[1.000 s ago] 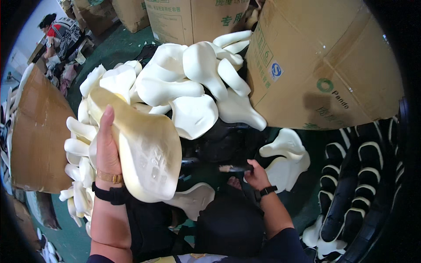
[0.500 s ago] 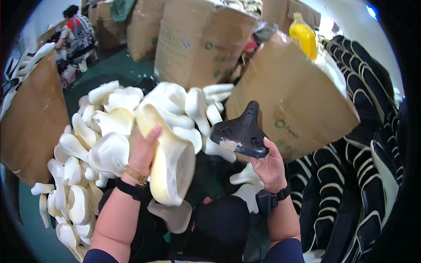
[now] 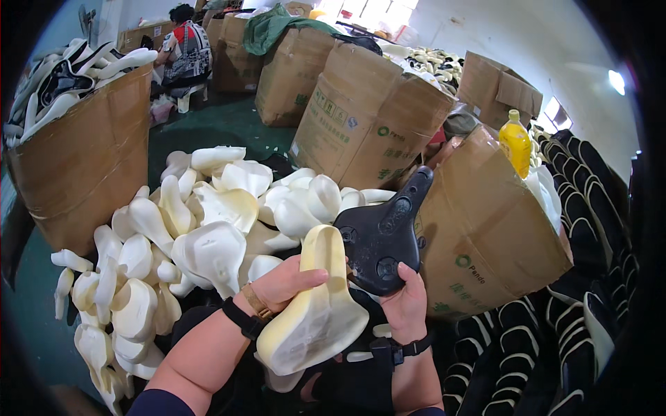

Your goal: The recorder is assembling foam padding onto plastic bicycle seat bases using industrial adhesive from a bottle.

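Observation:
My left hand [image 3: 281, 288] grips a cream foam saddle pad [image 3: 316, 312], its narrow nose pointing up and its wide end toward me. My right hand [image 3: 406, 305] holds a black plastic saddle base [image 3: 381, 236] from below, underside facing me, nose pointing up to the right. The pad and the base sit side by side, their edges nearly touching above my lap. A heap of similar cream foam pads [image 3: 201, 229] lies on the floor just beyond my left hand.
Large cardboard boxes stand around: one at right [image 3: 499, 236] with a yellow bottle [image 3: 516, 142] on top, one at left [image 3: 76, 159] filled with saddles, others behind [image 3: 368, 118]. Stacked black-and-white saddles [image 3: 576, 277] line the right. A person [image 3: 182, 48] sits at the far back left.
Both hands have come closer together; the foam pad has turned upright beside the black base, which now stands higher and nearer the pad. The view has tilted up.

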